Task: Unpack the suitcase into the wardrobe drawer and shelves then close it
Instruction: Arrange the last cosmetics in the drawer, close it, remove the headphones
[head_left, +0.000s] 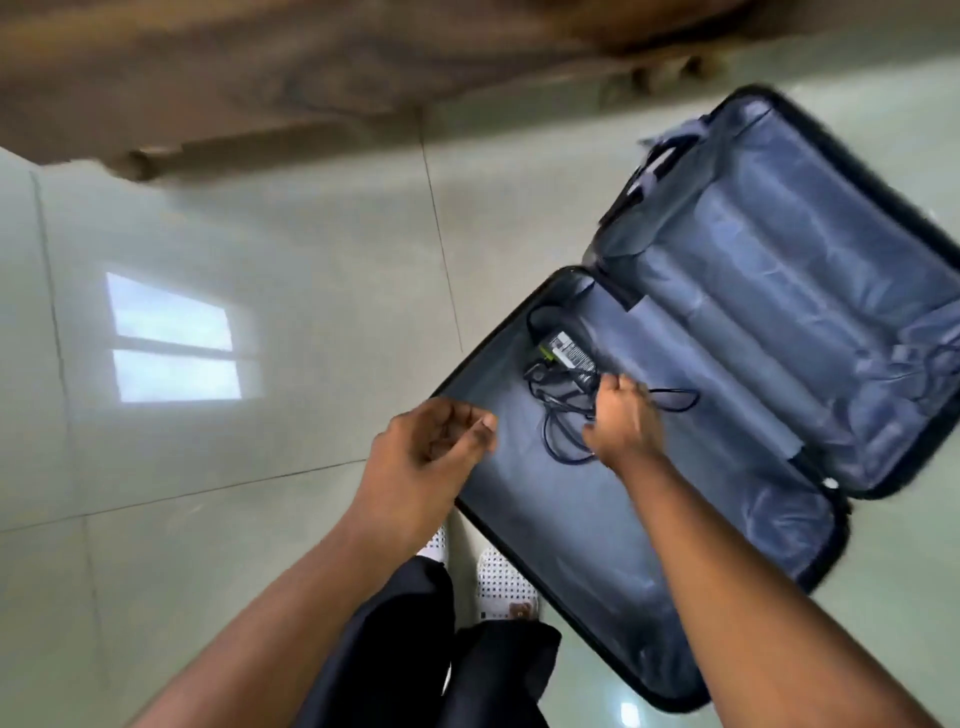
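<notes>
A dark suitcase (613, 561) lies wide open on the floor, both halves lined in grey-blue fabric. In the near half sits a black laptop charger brick (569, 358) with its tangled black cable (558, 415). My right hand (626, 423) reaches down onto the cable beside the brick, fingers curled around part of the cord. My left hand (423, 457) hovers over the suitcase's left rim, fingers loosely bent and apart, holding nothing. The far half (779, 291) holds only its lining and straps.
Glossy pale floor tiles (234, 467) spread to the left with a window reflection. A brown wooden furniture edge (260, 78), blurred, runs along the top. My feet in white patterned slippers (501, 582) stand by the suitcase's near edge.
</notes>
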